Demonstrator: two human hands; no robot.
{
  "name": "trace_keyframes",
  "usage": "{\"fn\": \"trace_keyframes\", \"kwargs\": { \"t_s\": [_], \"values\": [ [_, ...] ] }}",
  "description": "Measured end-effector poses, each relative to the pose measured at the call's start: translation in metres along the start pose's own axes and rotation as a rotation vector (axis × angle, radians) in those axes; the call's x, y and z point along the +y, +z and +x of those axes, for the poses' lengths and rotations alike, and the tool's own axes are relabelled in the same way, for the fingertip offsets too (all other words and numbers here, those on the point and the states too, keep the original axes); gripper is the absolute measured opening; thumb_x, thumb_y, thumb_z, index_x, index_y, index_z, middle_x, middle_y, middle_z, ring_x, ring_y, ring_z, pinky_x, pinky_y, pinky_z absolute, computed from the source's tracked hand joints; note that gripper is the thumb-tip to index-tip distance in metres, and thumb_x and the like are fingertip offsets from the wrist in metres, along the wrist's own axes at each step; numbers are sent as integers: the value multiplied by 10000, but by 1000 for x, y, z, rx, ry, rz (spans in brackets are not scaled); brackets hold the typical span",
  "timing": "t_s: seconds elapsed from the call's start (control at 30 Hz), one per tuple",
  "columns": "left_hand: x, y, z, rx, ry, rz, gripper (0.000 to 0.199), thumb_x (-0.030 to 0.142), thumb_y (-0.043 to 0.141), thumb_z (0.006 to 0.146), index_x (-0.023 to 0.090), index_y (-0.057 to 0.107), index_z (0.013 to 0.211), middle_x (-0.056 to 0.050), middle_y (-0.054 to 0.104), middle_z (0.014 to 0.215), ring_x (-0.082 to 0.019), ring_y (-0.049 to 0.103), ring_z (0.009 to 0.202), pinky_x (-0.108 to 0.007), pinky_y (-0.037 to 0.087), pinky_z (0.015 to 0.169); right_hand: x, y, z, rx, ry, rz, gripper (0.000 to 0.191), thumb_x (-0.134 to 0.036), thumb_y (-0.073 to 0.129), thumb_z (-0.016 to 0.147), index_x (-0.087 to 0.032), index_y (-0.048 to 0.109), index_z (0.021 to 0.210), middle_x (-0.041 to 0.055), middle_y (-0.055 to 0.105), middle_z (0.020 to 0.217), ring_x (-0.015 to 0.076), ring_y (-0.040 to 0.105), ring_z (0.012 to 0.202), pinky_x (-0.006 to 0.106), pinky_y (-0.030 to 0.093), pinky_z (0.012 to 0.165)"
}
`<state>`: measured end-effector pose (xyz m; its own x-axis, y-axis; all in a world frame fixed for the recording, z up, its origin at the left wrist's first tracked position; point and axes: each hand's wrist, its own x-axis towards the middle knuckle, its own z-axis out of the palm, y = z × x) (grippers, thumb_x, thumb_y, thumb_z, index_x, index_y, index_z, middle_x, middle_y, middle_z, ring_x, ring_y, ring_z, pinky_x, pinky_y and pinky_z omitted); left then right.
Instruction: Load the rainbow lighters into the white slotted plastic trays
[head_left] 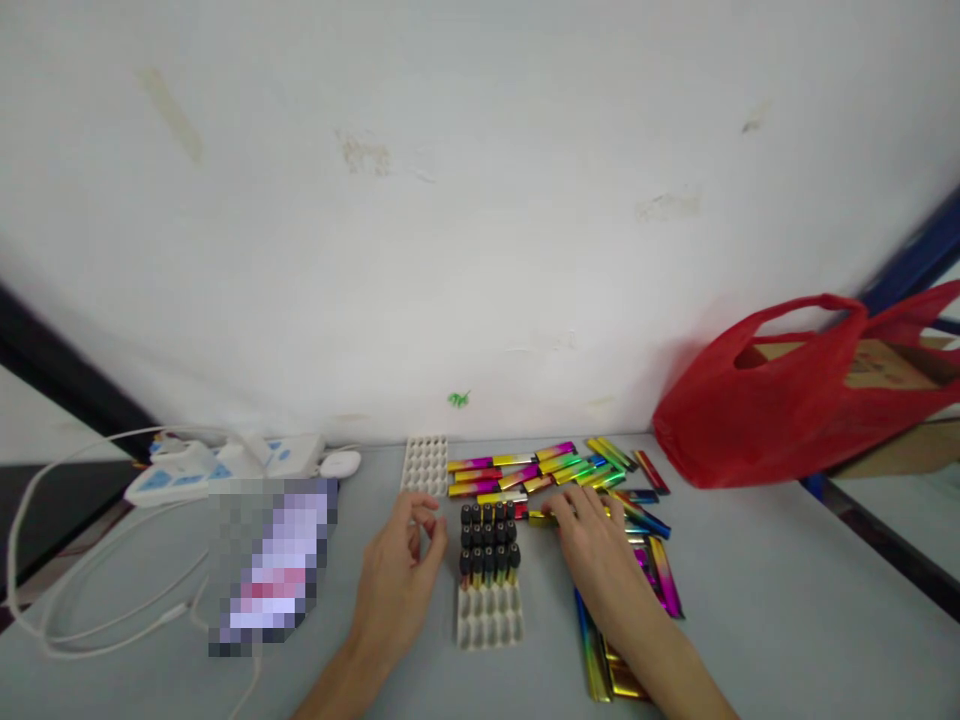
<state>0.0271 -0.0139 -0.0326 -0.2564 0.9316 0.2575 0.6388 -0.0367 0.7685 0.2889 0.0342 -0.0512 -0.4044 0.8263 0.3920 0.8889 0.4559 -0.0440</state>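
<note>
A white tray (489,618) stands in front of me, its far rows filled with several black-capped tubes (489,535) and its near rows bare. Just left of it my left hand (401,560) hovers with thumb and fingers apart, holding nothing. On the right, my right hand (589,535) reaches over the pile of shiny multicoloured tubes, its fingertips at a gold tube (538,519). Whether they grip it is hard to see. More metallic tubes (472,489) lie beyond the tray, and others (665,577) lie beside and under my right forearm.
A second white tray (425,464) lies near the wall. At left are a power strip (289,458), white cables, a white plug piece (340,464) and a pixelated phone-like item (281,565). A red bag (765,420) with cardboard stands at right.
</note>
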Motion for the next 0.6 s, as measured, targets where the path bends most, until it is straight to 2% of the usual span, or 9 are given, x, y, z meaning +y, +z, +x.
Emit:
{"fn": "trace_keyframes", "kwargs": {
  "t_s": [0.13, 0.3, 0.43, 0.5, 0.53, 0.6],
  "values": [
    [1, 1, -2, -49, -8, -14, 229, 424, 531, 1000, 250, 607, 1129, 58, 627, 773, -177, 534, 532, -293, 398, 578, 2, 2, 0, -5, -3, 4, 305, 37, 566, 991, -226, 694, 1076, 78, 724, 1081, 315, 651, 1068, 477, 393, 989],
    [0, 2, -2, -76, -3, -26, 251, 429, 531, 1007, 254, 600, 1174, 50, 659, 808, -178, 549, 539, -298, 418, 590, 2, -8, -1, -46, -32, 20, 329, 47, 528, 1010, -226, 688, 1099, 75, 720, 1087, 314, 664, 1088, 506, 371, 1029],
    [4, -1, -1, -60, -9, -49, 303, 454, 542, 1016, 250, 565, 1239, 56, 695, 793, -188, 586, 550, -298, 424, 593, 3, -7, -2, 7, -58, 31, 336, 45, 523, 1008, -222, 681, 1135, 94, 721, 1116, 320, 668, 1085, 506, 378, 1009],
    [5, -3, -2, -53, -36, -69, 344, 502, 513, 1045, 245, 564, 1268, 73, 673, 699, -198, 587, 533, -295, 404, 571, 3, -5, -1, 29, -67, 50, 356, 45, 519, 1010, -221, 671, 1190, 104, 718, 1153, 317, 671, 1096, 505, 382, 1015],
    [4, -4, -2, -49, -47, -70, 352, 534, 489, 1061, 244, 594, 1231, 82, 633, 636, -199, 574, 517, -293, 387, 558, 3, -4, -1, 32, -75, 62, 367, 39, 521, 1015, -225, 662, 1227, 104, 714, 1174, 312, 671, 1104, 500, 386, 1019],
    [2, -6, -3, -33, -43, -49, 414, 587, 446, 1079, 243, 663, 1001, 82, 526, 543, -186, 524, 486, -294, 354, 545, 3, -5, 0, 39, -84, 84, 370, 7, 532, 1037, -235, 639, 1295, 102, 707, 1208, 306, 669, 1116, 486, 402, 1016]
  ]
}}
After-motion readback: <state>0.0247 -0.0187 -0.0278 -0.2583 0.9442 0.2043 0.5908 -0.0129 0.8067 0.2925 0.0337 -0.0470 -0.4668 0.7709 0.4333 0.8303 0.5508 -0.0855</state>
